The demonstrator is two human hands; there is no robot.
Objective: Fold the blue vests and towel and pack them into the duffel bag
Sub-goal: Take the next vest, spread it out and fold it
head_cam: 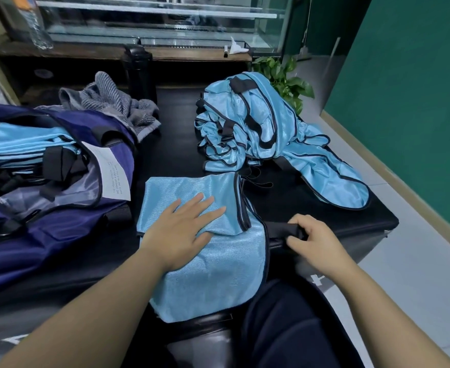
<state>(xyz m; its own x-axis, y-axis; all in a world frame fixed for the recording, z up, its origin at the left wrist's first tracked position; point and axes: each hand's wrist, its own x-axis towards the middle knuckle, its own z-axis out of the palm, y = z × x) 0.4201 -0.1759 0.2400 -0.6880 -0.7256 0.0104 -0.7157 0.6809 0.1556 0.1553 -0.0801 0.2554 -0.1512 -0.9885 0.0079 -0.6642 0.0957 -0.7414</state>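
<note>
Left hand (184,229) flat on vest (205,274) (right hand (311,240) — strap (279,231))

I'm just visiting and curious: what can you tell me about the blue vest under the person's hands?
The vest is light blue, shiny mesh-like fabric with dark edging and a black strap. It lies partly folded on the black table, its near end hanging over the edge. The left hand presses flat on it; the right hand grips the strap.
</note>
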